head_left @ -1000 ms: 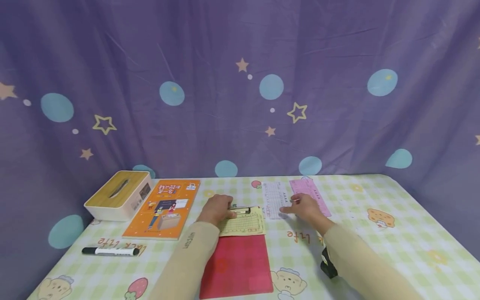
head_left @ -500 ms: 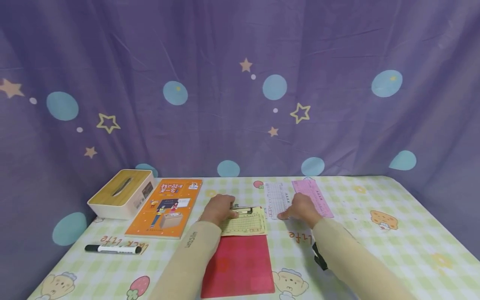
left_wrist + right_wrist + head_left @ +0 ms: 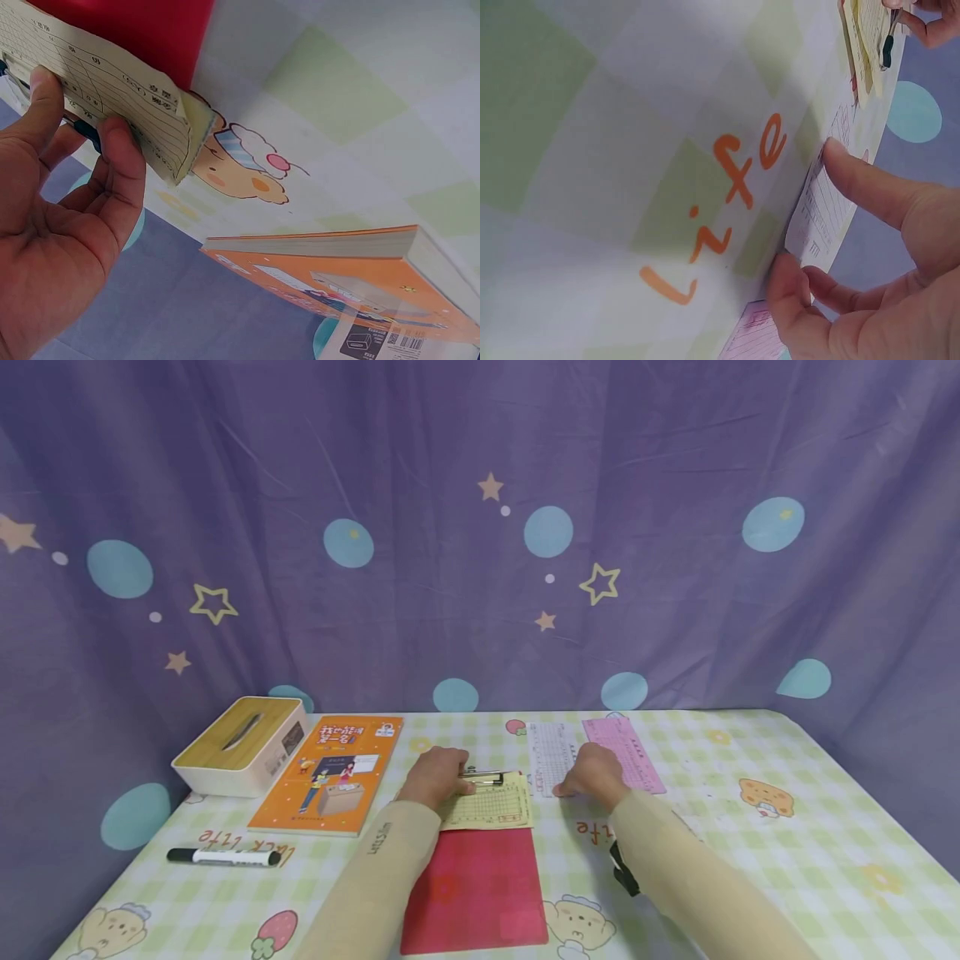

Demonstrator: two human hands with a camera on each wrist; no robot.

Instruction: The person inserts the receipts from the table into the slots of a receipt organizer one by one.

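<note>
A red clipboard (image 3: 476, 893) lies in the middle of the table, with yellow printed forms (image 3: 487, 806) under its metal clip (image 3: 487, 779). My left hand (image 3: 435, 779) holds the clip end; the left wrist view shows the thumb on the clip over the forms (image 3: 105, 75) and the other fingers curled at the far side. To the right, a white printed form (image 3: 547, 752) lies flat. The right hand (image 3: 596, 774) has its thumb and curled fingers at the near edge of this sheet (image 3: 817, 210). Beyond that hand lies a pink printed form (image 3: 630, 747).
On the left, an orange book (image 3: 330, 777) lies beside a tissue box (image 3: 243, 747) with a wood-look top. A black-and-white marker (image 3: 223, 857) lies nearer the front. A purple curtain (image 3: 420, 527) hangs behind the table's back edge.
My right hand has moved slightly left and turned, lowering its fingers to the white form's near edge. The left hand stays on the clip. Neither form has visibly shifted.
</note>
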